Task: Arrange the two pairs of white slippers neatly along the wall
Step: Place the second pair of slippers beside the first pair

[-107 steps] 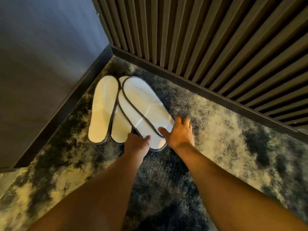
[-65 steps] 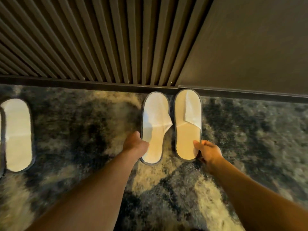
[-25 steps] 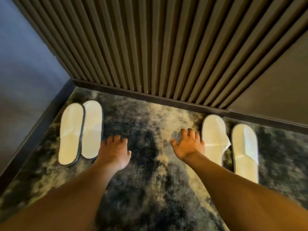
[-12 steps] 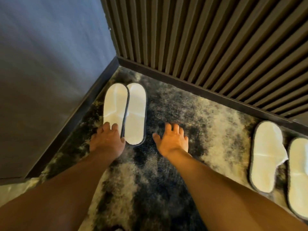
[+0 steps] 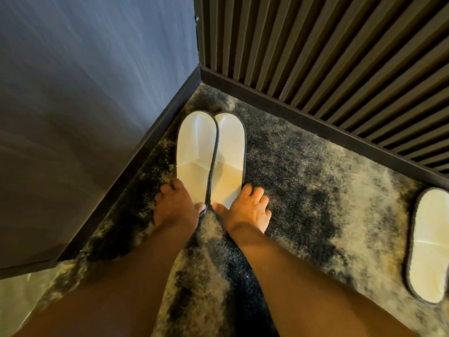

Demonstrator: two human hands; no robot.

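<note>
Two white slippers with dark trim lie side by side, touching, in the corner of the room. The left slipper (image 5: 193, 152) has my left hand (image 5: 176, 207) around its heel, thumb on the inner edge and fingers on the outer edge. My right hand (image 5: 245, 210) holds the heel of the right slipper (image 5: 229, 152) the same way. Their toes point toward the slatted wall (image 5: 328, 52). One slipper of the other pair (image 5: 427, 244) lies at the right frame edge; its partner is out of view.
A smooth grey wall (image 5: 85, 93) with a dark skirting board (image 5: 136, 152) runs close along the left of the corner pair. The floor is a mottled dark and pale carpet (image 5: 315, 190). A pale floor strip (image 5: 14, 293) shows at the bottom left.
The view has swung left onto the corner pair. Both hands came in from the open carpet and closed around the heels of these two slippers.
</note>
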